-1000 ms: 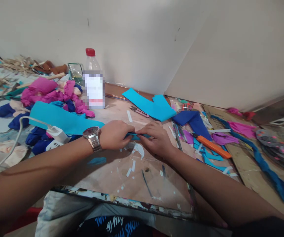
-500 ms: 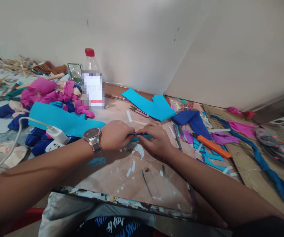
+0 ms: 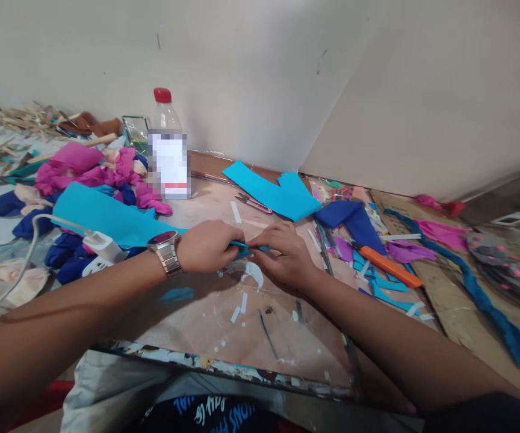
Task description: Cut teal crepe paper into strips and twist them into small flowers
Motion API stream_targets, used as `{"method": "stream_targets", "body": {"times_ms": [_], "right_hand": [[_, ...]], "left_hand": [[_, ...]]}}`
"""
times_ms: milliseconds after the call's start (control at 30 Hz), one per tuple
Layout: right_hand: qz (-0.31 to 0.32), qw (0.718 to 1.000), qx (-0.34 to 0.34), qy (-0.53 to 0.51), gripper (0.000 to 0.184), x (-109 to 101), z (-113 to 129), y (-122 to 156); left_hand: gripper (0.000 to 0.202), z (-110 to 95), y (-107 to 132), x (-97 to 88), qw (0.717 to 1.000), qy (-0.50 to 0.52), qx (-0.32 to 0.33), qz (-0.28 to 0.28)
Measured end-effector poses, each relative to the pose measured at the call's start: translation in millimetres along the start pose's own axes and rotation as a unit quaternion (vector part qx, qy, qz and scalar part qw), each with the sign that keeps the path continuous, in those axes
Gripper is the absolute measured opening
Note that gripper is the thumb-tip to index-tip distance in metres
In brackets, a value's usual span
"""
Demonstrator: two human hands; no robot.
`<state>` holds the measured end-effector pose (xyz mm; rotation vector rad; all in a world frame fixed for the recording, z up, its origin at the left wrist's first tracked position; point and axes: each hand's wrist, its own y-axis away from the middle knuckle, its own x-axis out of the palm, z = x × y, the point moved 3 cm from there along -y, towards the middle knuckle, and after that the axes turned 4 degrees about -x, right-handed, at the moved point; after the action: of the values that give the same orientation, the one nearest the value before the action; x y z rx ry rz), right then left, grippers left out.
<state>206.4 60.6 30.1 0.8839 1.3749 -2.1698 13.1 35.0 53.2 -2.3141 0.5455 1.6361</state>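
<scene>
Over the middle of the board, my left hand (image 3: 208, 245) and my right hand (image 3: 287, 255) are closed close together on a turquoise strip (image 3: 241, 248). Its narrow folded part shows between the fingers. I cannot tell whether it is paper or cloth. A wide turquoise length (image 3: 106, 213) runs in from the left and disappears behind my left wrist, apparently the same strip. A metal-band watch sits on that wrist. Beyond my hands lie another turquoise piece (image 3: 273, 192) and pink-handled snips (image 3: 254, 204). A smear of white paste (image 3: 253, 275) is on the board just below.
A phone (image 3: 170, 165) leans on a red-capped bottle (image 3: 162, 96) at the back. Pink and blue bundles (image 3: 79, 165) and a white charger with a cable (image 3: 105, 243) are at left. To the right lie an orange utility knife (image 3: 390, 266), scraps and a dark blue piece (image 3: 352, 222).
My left hand has shifted slightly left, drawing away from the right, and a bit more of the turquoise strip shows between them. My right hand stays nearly in place.
</scene>
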Motion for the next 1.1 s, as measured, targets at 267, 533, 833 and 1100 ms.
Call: {"method": "stream_targets", "body": {"times_ms": [267,533,833,1100], "right_hand": [[-0.002,1.000,-0.011,-0.020,0.007,1,-1,0],[-0.029,0.997,0.052,-0.043,0.007,1,-10,1],[-0.002,0.981,0.167,-0.097,0.009,8,-21,6],[-0.014,0.989,0.120,-0.087,0.006,7,-15,4]], "left_hand": [[0.032,2,1,-5.9,1.000,0.022,-0.011,0.011],[0.027,7,-1,-13.6,0.998,0.050,-0.021,0.023],[0.036,7,0,-10.8,1.000,0.012,0.004,-0.005],[0.028,10,-4,-1.7,1.000,-0.011,0.003,0.001]]}}
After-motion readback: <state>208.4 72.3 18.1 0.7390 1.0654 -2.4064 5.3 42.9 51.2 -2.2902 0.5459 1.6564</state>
